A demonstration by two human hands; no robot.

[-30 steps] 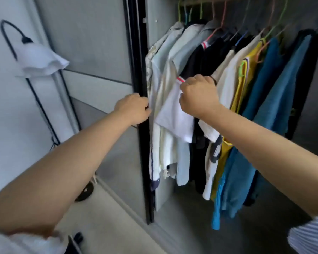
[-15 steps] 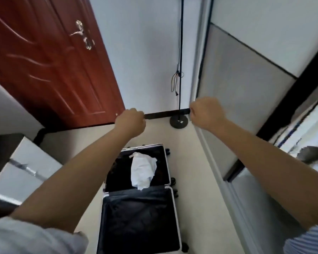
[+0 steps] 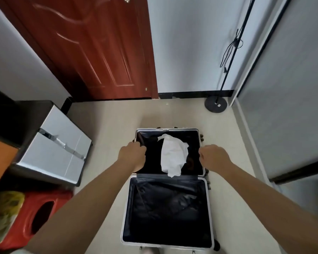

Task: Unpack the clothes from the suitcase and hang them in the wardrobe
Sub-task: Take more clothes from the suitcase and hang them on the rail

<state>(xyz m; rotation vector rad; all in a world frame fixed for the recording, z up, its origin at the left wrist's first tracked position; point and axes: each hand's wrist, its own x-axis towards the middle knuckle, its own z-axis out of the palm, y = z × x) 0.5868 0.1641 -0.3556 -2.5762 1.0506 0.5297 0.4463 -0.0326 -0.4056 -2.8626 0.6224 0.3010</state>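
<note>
Both bare arms reach forward and down over an open suitcase [image 3: 166,213] that lies flat on the pale floor [image 3: 108,121], its two black-lined halves spread one beyond the other. The left hand [image 3: 132,156] hangs over the left edge of the far half, back of the hand up, fingers [image 3: 140,149] curled into a loose fist; whether they touch the rim or hold anything cannot be told. The right hand [image 3: 214,158] is held the same way over the right edge of that half, knuckles up, fingers curled inward, and nothing shows in its grip. The forearms run nearly straight from the lower corners of the view, converging on the case.

Between the two hands, in the far half, lies a crumpled white garment [image 3: 173,155], its lower tip drooping onto the hinge line. The near half holds only dark lining.

A red-brown door [image 3: 92,46] stands behind, a lamp stand [image 3: 216,104] with a round base sits by the wall, and the grey wardrobe door [image 3: 286,88] runs along the right. A silver box [image 3: 57,145] and a red stool [image 3: 35,215] are at the left.
</note>
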